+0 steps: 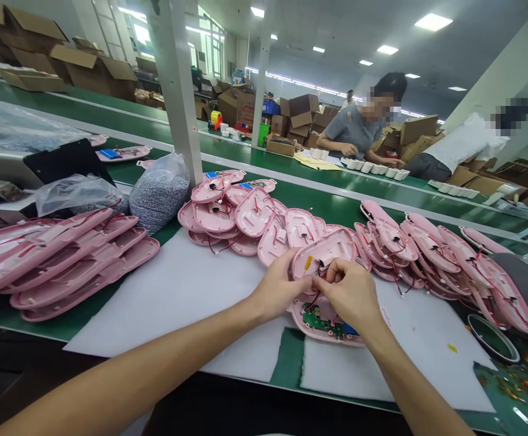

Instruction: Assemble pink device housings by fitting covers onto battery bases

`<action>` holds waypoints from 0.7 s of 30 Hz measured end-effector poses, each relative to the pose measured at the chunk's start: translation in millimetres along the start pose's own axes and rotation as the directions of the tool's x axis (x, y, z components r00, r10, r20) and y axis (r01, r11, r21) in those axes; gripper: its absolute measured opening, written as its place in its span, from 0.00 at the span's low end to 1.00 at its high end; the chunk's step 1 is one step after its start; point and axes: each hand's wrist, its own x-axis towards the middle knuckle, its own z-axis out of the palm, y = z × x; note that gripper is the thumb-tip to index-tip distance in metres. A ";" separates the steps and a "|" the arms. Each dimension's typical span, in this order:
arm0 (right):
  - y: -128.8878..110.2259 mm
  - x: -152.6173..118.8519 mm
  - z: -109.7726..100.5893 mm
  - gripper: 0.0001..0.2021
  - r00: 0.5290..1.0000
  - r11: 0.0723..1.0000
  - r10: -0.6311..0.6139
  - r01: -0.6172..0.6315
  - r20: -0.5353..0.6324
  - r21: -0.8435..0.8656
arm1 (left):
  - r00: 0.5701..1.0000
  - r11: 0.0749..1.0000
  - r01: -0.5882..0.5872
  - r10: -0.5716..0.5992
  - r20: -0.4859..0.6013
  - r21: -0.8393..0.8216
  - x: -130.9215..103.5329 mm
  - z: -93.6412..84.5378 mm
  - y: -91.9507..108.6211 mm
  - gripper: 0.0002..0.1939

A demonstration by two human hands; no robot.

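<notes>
My left hand (275, 289) grips the left edge of a pink plastic shell half (334, 245), tilted up with its inner side facing me. A small piece of yellow tape (308, 263) sticks to that inner side. My right hand (352, 290) is closed in a pinch at the shell's lower edge, on a thin red wire; its exact hold is partly hidden by the fingers. Just below lies another pink shell half (307, 327), holding a green circuit board (321, 320) and a blue block (350, 329). My right wrist covers part of it.
Pink shells are stacked at left (86, 260), behind my hands (255, 212) and at right (436, 248). White foam sheets (177, 297) cover the green bench. A bag of grey granules (159, 191) stands behind-left; a tape ring (493, 339) lies right. Two people work across the bench.
</notes>
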 end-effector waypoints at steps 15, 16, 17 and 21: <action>52.3 -22.5 -42.9 0.52 0.718 0.701 -0.559 0.677 0.415 -0.226 | 0.799 0.701 -0.433 0.008 0.601 0.566 -10.6 -18.5 29.9 0.36; 58.9 -21.5 -30.0 0.50 0.707 0.700 -0.543 0.679 0.452 -0.222 | 0.790 0.679 -0.442 -0.016 0.613 0.587 -9.4 -19.2 35.3 0.38; 67.3 -20.7 -18.1 0.45 0.705 0.695 -0.543 0.682 0.456 -0.228 | 0.782 0.671 -0.435 -0.050 0.621 0.601 -8.7 -20.2 40.1 0.40; 105.4 -16.0 -3.2 0.31 0.699 0.628 -0.650 0.715 0.298 -0.307 | 0.807 0.706 -0.392 -0.043 0.589 0.589 -11.6 -26.4 39.7 0.35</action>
